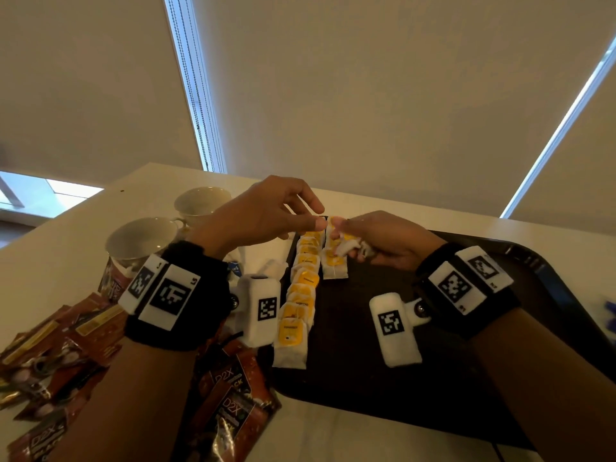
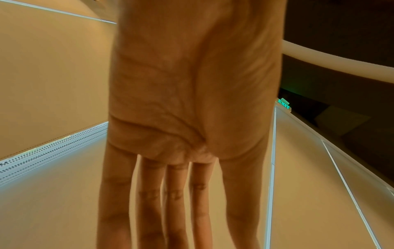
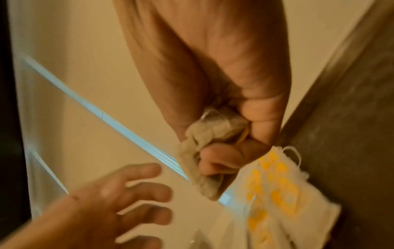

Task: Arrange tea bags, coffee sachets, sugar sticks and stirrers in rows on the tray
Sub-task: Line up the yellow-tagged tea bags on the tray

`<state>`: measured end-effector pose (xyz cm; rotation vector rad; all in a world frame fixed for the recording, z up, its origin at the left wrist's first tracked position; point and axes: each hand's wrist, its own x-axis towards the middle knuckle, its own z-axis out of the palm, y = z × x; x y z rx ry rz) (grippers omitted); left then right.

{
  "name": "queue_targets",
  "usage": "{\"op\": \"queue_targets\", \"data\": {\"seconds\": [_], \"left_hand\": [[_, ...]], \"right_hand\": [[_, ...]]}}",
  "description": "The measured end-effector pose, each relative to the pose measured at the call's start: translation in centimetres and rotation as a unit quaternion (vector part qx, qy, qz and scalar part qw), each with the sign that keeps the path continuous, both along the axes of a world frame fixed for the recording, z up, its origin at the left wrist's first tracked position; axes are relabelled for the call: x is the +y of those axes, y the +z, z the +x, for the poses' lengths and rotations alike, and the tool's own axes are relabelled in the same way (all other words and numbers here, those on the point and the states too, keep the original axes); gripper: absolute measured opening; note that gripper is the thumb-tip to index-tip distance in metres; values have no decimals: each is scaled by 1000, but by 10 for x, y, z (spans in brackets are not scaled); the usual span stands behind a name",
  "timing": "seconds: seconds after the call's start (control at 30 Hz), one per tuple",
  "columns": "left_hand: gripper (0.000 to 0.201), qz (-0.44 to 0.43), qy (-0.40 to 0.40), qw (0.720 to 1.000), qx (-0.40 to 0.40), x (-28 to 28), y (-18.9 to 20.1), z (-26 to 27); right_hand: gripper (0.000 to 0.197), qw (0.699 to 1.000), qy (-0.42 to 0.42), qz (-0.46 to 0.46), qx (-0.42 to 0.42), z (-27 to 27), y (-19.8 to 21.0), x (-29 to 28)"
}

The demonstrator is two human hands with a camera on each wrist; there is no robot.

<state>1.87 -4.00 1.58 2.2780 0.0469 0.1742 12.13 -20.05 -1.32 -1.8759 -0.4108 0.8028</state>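
On the black tray (image 1: 366, 361) a long row of tea bags (image 1: 301, 295) with yellow tags runs along the left edge. A shorter second row (image 1: 335, 261) lies beside it at the far end. My right hand (image 1: 353, 241) grips a bunch of tea bags (image 1: 346, 246) in a fist just above that short row. The right wrist view shows the crumpled tea bags (image 3: 204, 134) in the right hand (image 3: 224, 151), over the laid tea bags (image 3: 273, 185). My left hand (image 1: 315, 215) hovers with straight fingers (image 2: 170, 202), its tips beside the right thumb, holding nothing.
Brown coffee sachets (image 1: 66, 345) lie heaped on the table left of the tray, with more (image 1: 233, 411) at its near left corner. Two pale cups (image 1: 143, 238) (image 1: 201, 200) stand at the back left. The tray's right half is bare. Something blue (image 1: 610, 315) shows at the right edge.
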Motion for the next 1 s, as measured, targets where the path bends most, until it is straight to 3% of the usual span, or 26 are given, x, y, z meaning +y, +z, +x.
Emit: {"op": "queue_targets", "data": {"seconds": [0.07, 0.2, 0.3, 0.37, 0.5, 0.73, 0.83, 1.0], "left_hand": [[24, -4, -18, 999, 28, -3, -3, 2], [22, -8, -35, 998, 58, -6, -10, 5], [21, -18, -9, 997, 76, -6, -15, 8], [20, -29, 1, 996, 86, -5, -17, 8], [20, -19, -46, 996, 77, -9, -16, 8], [7, -29, -49, 997, 61, -13, -14, 6], [7, -52, -22, 998, 33, -10, -9, 5], [10, -56, -25, 998, 24, -9, -6, 4]], "right_hand": [[31, 992, -22, 89, 92, -6, 2, 1], [42, 965, -29, 158, 205, -17, 1, 0], [48, 955, -17, 186, 231, -22, 0, -5], [41, 953, -11, 199, 229, -25, 0, -7], [29, 951, 20, 218, 219, -30, 0, -9], [29, 973, 37, 171, 149, -28, -1, -18], [37, 994, -4, 105, 36, -26, -1, -25], [19, 987, 11, 65, -149, -24, 2, -33]]}}
